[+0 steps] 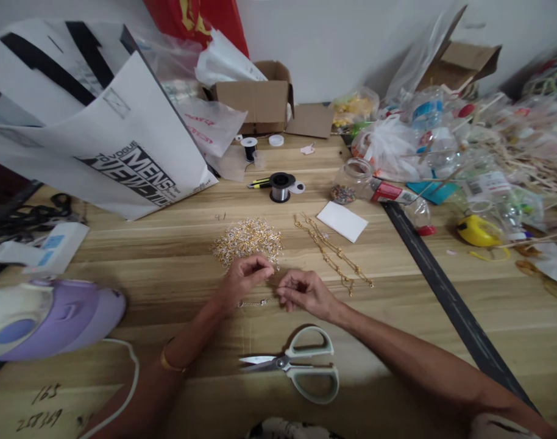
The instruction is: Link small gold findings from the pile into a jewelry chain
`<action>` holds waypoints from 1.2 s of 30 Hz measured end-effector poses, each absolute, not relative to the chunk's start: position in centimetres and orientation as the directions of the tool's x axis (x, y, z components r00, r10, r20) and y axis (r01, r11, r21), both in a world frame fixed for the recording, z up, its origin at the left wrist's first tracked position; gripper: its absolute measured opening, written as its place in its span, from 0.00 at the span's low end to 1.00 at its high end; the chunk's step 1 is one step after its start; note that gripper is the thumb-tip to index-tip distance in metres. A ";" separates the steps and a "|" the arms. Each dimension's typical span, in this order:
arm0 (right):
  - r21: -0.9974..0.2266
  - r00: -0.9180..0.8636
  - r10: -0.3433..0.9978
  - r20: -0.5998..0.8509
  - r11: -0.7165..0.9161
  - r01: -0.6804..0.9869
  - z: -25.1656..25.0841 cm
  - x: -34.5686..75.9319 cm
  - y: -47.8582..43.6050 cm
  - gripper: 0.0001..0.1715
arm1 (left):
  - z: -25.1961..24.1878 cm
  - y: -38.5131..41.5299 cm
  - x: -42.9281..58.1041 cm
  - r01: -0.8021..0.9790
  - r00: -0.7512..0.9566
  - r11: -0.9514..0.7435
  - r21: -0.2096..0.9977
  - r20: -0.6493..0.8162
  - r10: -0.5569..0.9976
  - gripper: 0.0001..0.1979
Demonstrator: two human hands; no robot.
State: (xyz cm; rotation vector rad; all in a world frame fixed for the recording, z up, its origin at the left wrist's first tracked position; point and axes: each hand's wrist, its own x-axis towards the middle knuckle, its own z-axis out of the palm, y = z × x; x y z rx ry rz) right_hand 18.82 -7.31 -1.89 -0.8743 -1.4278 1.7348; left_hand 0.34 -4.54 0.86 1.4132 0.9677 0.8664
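My left hand (245, 279) is closed in a pinch at the near edge of a heap of small gold and clear beads (248, 241). Just to its right, my right hand (308, 294) is pinched too, with a thin dark line showing at its fingertips. What either hand grips is too fine to make out. A short silvery chain (255, 302) lies on the table below the hands. Nearer to me are scissors (283, 363) with pale handles, their blades slightly apart and pointing left. Gold beaded chains (331, 253) lie right of the heap.
Behind the heap stand a wire spool (281, 188) and a jar of beads (347, 183). A white pad (342, 221) lies beyond the gold chains. At left are a purple iron-like appliance (68, 317) with a white cord and a large paper bag (100, 122). Plastic bottles (484, 183) crowd the right.
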 end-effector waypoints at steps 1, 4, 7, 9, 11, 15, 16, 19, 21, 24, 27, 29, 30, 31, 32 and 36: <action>-0.990 -0.530 0.846 -0.053 -0.114 -0.084 -2.0 18.8 -7.3 0.17 | 0.9 -4.5 0.2 0.074 0.370 0.011 0.997 -0.037 0.928 0.09; -0.997 -0.562 0.826 -0.034 -0.064 -0.035 -2.4 18.9 -7.4 0.17 | 0.8 -4.3 0.0 0.083 0.330 0.020 0.996 -0.046 0.943 0.10; -0.999 -0.574 0.818 -0.034 -0.052 -0.014 -2.7 19.0 -7.4 0.17 | 0.7 -4.2 -0.1 0.090 0.302 0.023 0.996 -0.049 0.952 0.10; -0.999 -0.578 0.815 -0.032 -0.041 -0.002 -2.8 19.1 -7.4 0.16 | 0.7 -4.1 -0.1 0.089 0.285 0.025 0.996 -0.050 0.957 0.10; -1.000 -0.586 0.810 -0.028 -0.027 0.010 -2.9 19.1 -7.4 0.16 | 0.7 -4.1 -0.2 0.084 0.262 0.019 0.996 -0.040 0.964 0.10; -0.999 -0.606 0.796 -0.009 0.023 0.046 -2.5 19.2 -7.3 0.15 | 0.7 -3.9 -0.4 0.082 0.223 0.008 0.997 -0.026 0.974 0.10; -0.998 -0.609 0.793 -0.006 0.037 0.059 -2.3 19.2 -7.3 0.15 | 0.8 -3.8 -0.4 0.083 0.219 0.007 0.997 -0.025 0.975 0.10; -0.995 -0.618 0.786 0.001 0.064 0.079 -1.9 19.2 -7.3 0.15 | 0.8 -3.6 -0.7 0.082 0.208 -0.003 0.997 -0.014 0.978 0.11; -0.994 -0.624 0.782 0.013 0.079 0.078 -1.8 19.2 -7.3 0.14 | 0.8 -3.5 -0.8 0.085 0.200 -0.014 0.996 -0.003 0.980 0.11; -0.991 -0.630 0.776 0.026 0.103 0.086 -1.9 19.3 -7.3 0.12 | 0.7 -3.4 -0.9 0.082 0.186 -0.023 0.996 0.008 0.983 0.11; -0.988 -0.635 0.772 0.022 0.115 0.105 -2.0 19.3 -7.3 0.12 | 0.8 -3.4 -0.9 0.067 0.173 -0.015 0.998 0.003 0.985 0.10; -0.980 -0.615 0.788 0.025 0.140 0.139 -1.9 19.3 -7.3 0.12 | 0.9 -3.4 -0.9 0.062 0.180 -0.016 0.998 0.004 0.984 0.11; -0.974 -0.594 0.804 0.037 0.163 0.159 -1.7 19.3 -7.4 0.11 | 1.0 -3.4 -0.9 0.061 0.188 -0.019 0.998 0.007 0.982 0.11; -0.966 -0.563 0.824 0.058 0.189 0.178 -1.4 19.4 -7.4 0.12 | 1.1 -3.5 -0.8 0.062 0.199 -0.022 0.998 0.009 0.980 0.11; -0.959 -0.535 0.841 0.085 0.214 0.184 -1.1 19.4 -7.4 0.14 | 1.2 -3.6 -0.8 0.064 0.210 -0.023 0.998 0.009 0.978 0.11; -0.994 -0.363 0.931 0.041 0.077 0.084 -0.2 19.5 -7.2 0.16 | 1.4 -4.1 -0.4 0.088 0.277 -0.010 0.996 -0.015 0.961 0.11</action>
